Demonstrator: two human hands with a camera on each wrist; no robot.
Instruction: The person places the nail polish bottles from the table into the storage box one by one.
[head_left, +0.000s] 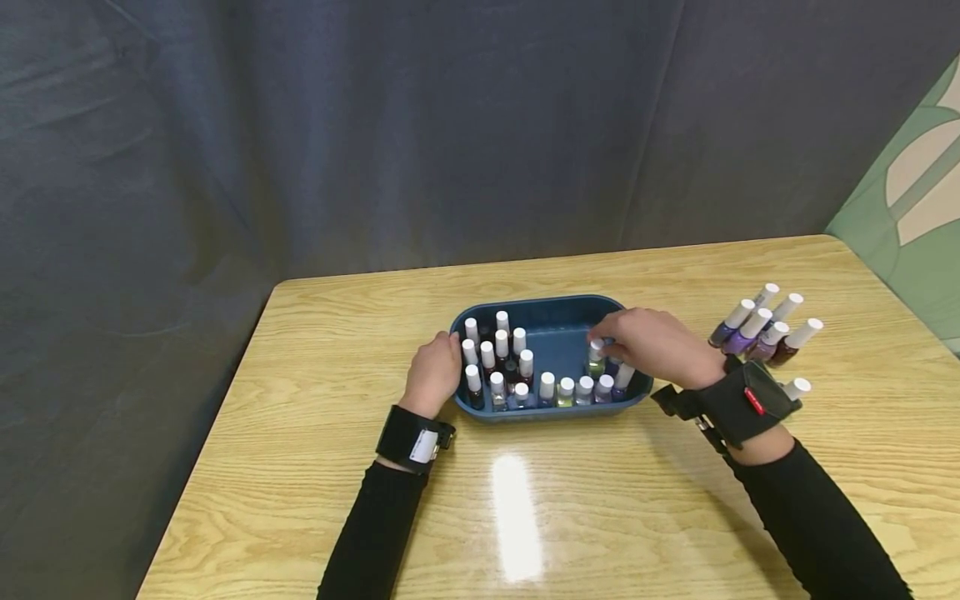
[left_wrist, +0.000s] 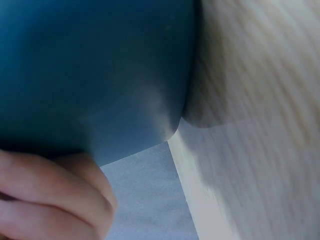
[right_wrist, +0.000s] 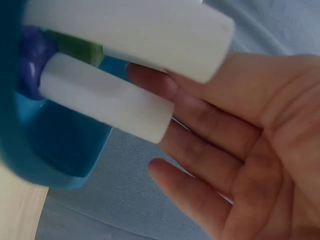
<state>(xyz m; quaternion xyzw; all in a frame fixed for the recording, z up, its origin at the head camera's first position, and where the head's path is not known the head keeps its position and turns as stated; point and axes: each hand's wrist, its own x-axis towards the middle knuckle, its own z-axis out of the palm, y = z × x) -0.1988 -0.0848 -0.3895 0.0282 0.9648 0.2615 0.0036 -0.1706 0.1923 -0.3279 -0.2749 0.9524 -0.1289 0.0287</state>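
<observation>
A dark blue oval tray [head_left: 555, 414] rests on the table with several white-capped nail polish bottles standing inside. Dark bottles fill its left end, and lighter ones line its near edge. My left hand [head_left: 435, 372] grips the tray's left rim; the left wrist view shows its curled fingers [left_wrist: 60, 192] against the outer wall. Over the tray's right end, my right hand [head_left: 651, 343] pinches the white cap of a yellow-green nail polish bottle [head_left: 595, 367]. The right wrist view shows a purple bottle [right_wrist: 35, 65] in front of that hand, its cap partly covering the fingers.
To the right of the tray, several purple and dark nail polish bottles [head_left: 750, 333] stand in a cluster on the wooden table [head_left: 315, 467]. Another white cap [head_left: 797, 388] shows beside my right wrist. A dark grey cloth [head_left: 450, 142] hangs behind the table.
</observation>
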